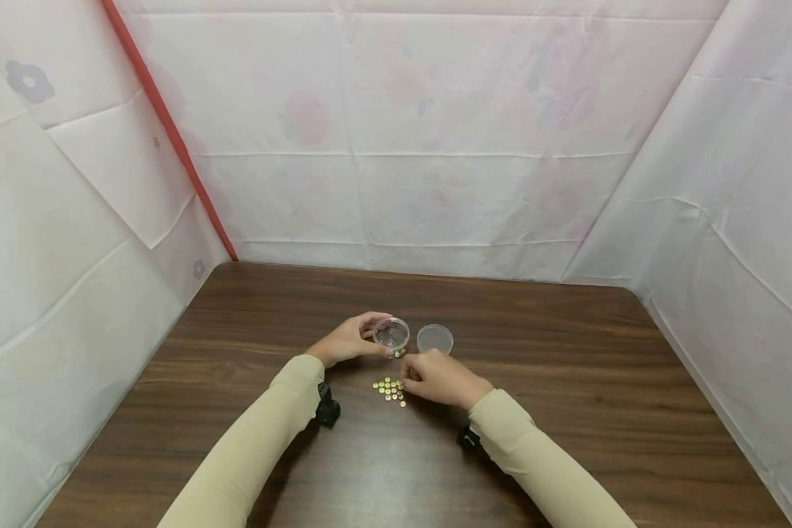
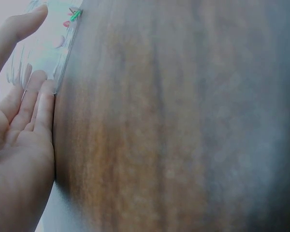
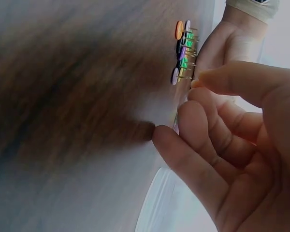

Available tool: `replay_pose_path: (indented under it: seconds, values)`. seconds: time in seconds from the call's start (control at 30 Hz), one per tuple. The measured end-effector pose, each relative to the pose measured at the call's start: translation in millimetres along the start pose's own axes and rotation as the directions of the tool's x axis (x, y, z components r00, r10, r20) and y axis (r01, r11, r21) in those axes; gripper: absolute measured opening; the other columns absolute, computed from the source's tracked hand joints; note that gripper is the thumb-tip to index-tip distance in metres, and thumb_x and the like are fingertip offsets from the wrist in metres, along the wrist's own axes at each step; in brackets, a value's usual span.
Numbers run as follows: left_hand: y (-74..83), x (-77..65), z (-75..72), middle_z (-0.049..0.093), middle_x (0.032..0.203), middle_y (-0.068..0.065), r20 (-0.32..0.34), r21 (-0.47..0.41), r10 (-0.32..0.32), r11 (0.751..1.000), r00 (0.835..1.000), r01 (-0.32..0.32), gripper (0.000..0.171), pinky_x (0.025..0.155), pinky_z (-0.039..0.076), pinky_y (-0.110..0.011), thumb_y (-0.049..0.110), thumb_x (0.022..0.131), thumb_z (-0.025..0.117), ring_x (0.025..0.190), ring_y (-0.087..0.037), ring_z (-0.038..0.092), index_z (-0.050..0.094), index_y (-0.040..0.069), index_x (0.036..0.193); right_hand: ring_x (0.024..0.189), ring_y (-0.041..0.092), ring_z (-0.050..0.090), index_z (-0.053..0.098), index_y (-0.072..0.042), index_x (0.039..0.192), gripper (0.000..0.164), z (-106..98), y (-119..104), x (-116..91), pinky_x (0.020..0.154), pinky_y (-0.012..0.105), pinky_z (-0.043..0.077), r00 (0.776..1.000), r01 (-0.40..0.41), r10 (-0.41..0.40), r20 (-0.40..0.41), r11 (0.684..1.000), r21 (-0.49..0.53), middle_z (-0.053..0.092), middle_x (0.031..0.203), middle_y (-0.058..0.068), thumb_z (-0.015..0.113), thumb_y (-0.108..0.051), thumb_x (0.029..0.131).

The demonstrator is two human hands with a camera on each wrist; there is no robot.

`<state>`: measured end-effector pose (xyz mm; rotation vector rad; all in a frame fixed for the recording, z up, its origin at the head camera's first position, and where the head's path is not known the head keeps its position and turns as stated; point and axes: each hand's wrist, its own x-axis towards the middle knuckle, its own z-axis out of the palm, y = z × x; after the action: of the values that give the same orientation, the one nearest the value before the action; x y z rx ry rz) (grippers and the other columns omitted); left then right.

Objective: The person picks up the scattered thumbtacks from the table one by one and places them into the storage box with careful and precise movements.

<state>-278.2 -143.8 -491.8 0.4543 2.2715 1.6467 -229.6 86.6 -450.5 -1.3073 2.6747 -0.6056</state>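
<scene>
My left hand (image 1: 348,340) holds a clear round container (image 1: 392,334), its thumb on the near side and its fingers along the far-left side. A few thumbtacks with red and green heads (image 2: 75,15) show through the container's wall in the left wrist view. In front of it, several thumbtacks (image 1: 388,390) lie in a group with their pins up. My right hand (image 1: 444,378) is at the right edge of this group, thumb and index fingertips close together, its other fingers curled. I cannot tell whether a thumbtack is between those fingertips.
A clear round lid (image 1: 435,338) lies on the brown wooden table (image 1: 554,381), right of the container and just behind my right hand. White cloth walls (image 1: 396,198) stand along the table's back and sides. A small black camera (image 1: 328,408) is on my left wrist.
</scene>
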Motion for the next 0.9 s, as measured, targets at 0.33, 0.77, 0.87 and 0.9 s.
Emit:
replay_pose_path:
  seconds: [0.33,0.77,0.87,0.9]
  values:
    - [30.2,-13.3,-1.4,0.045,0.139,-0.008,0.056,-0.001,-0.019,1.0,0.998,0.019,0.075,0.111,0.032,-0.044,0.019,0.075,0.079,0.129,-0.021,0.036,0.042,0.012,0.139,0.051,-0.001,0.045,0.063,-0.018,0.079,0.007,0,-3,-3,0.045,0.015,0.041,0.999,-0.03,0.031,0.032,0.999,-0.01,0.051,0.059,-0.011,0.063,-0.014,0.085]
    - [32.6,-15.5,-0.7,0.044,0.139,-0.009,0.05,-0.005,-0.019,1.0,0.999,0.02,0.073,0.111,0.032,-0.045,0.016,0.075,0.078,0.129,-0.023,0.035,0.042,0.012,0.139,0.051,-0.001,0.044,0.061,-0.017,0.076,0.01,-1,-5,-4,0.045,0.016,0.041,0.999,-0.022,0.023,0.032,0.999,-0.025,0.05,0.059,-0.011,0.065,-0.014,0.084]
    - [33.1,-15.4,-0.8,0.043,0.141,-0.009,0.055,-0.003,-0.017,1.0,0.998,0.017,0.072,0.111,0.032,-0.044,0.016,0.076,0.078,0.129,-0.022,0.035,0.042,0.013,0.139,0.051,-0.001,0.044,0.061,-0.018,0.075,0.01,-1,-5,-4,0.045,0.016,0.04,0.999,-0.017,0.018,0.028,0.999,-0.041,0.049,0.058,-0.011,0.065,-0.014,0.084]
    - [33.0,-15.3,-0.9,0.043,0.141,-0.01,0.056,-0.003,-0.015,1.0,0.998,0.015,0.072,0.111,0.032,-0.044,0.016,0.076,0.078,0.129,-0.022,0.035,0.042,0.012,0.139,0.051,-0.001,0.043,0.061,-0.018,0.075,0.011,-2,-6,-4,0.044,0.016,0.039,1.0,-0.013,0.014,0.023,0.999,-0.047,0.049,0.058,-0.011,0.065,-0.014,0.084]
